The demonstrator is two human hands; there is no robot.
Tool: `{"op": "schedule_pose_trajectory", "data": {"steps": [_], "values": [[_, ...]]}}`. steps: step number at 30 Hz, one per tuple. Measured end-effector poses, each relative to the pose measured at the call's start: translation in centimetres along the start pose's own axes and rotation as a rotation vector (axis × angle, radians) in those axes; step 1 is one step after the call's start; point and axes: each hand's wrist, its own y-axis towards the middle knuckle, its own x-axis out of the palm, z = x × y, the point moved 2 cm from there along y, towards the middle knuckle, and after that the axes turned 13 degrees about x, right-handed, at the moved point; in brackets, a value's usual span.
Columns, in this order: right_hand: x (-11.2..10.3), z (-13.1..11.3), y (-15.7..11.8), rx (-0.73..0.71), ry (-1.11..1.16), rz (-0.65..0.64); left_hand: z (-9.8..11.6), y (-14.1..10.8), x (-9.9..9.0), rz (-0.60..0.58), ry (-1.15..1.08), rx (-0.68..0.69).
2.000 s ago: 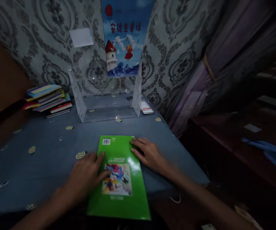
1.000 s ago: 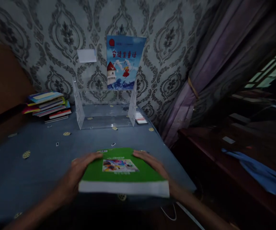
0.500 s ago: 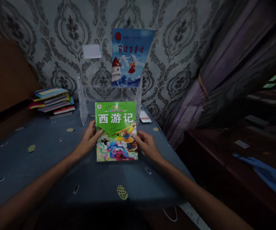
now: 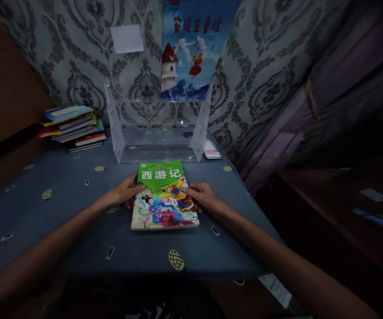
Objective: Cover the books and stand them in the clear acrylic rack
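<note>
Between left hand (image 4: 127, 192) and right hand (image 4: 205, 196): book (image 4: 163, 199), front cover up, large white characters on green at the top, colourful figures nearer the wrists; contact with the cloth below not possible to tell.
Left fingers: gripping the book's left edge, thumb on the cover, the rest low at the side and partly hidden.
Right fingers: gripping the opposite edge, thumb likewise on the cover.
Below the fingers: dark blue tablecloth (image 4: 141, 250) with yellow prints.
Just beyond the fingertips: clear stand (image 4: 161, 153), upright.
Farther beyond, higher up: blue illustrated cover (image 4: 189, 55), white card (image 4: 127, 39) to its left, patterned wall (image 4: 261, 57) behind.
Well left of the left fingers: uneven book pile (image 4: 73, 126).
Past the right fingers: pixelated item (image 4: 212, 149) beside the stand; purple curtain (image 4: 278, 137), tied, farther right.
</note>
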Motion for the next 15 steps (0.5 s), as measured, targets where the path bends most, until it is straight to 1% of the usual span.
{"op": "schedule_pose_trajectory", "data": {"steps": [2, 4, 6, 8, 9, 11, 13, 15], "values": [[-0.4, 0.1, 0.0, 0.002, -0.078, 0.009, 0.5, 0.0, -0.6, -0.019, 0.225, 0.045], [-1.0, 0.1, 0.0, -0.032, -0.151, 0.058, 1.2, 0.1, -1.2, 0.035, 0.551, 0.113], [-1.7, 0.0, -0.1, -0.093, -0.219, 0.155, 1.9, 0.5, -1.4, 0.124, 0.868, 0.163], [-2.2, -0.4, 0.0, -0.177, -0.311, 0.283, 2.2, 1.2, -1.2, 0.177, 1.050, 0.208], [-2.4, -0.7, 0.1, -0.227, -0.365, 0.343, 2.2, 1.6, -1.0, 0.185, 1.083, 0.242], [-2.3, -1.3, 0.6, -0.327, -0.471, 0.432, 1.7, 2.5, -0.7, 0.179, 1.082, 0.304], [-1.8, -1.8, 1.4, -0.401, -0.557, 0.477, 1.0, 3.2, -0.5, 0.175, 1.049, 0.333], [-1.0, -2.1, 2.3, -0.437, -0.618, 0.497, 0.3, 3.7, -0.5, 0.182, 1.034, 0.346]]}}
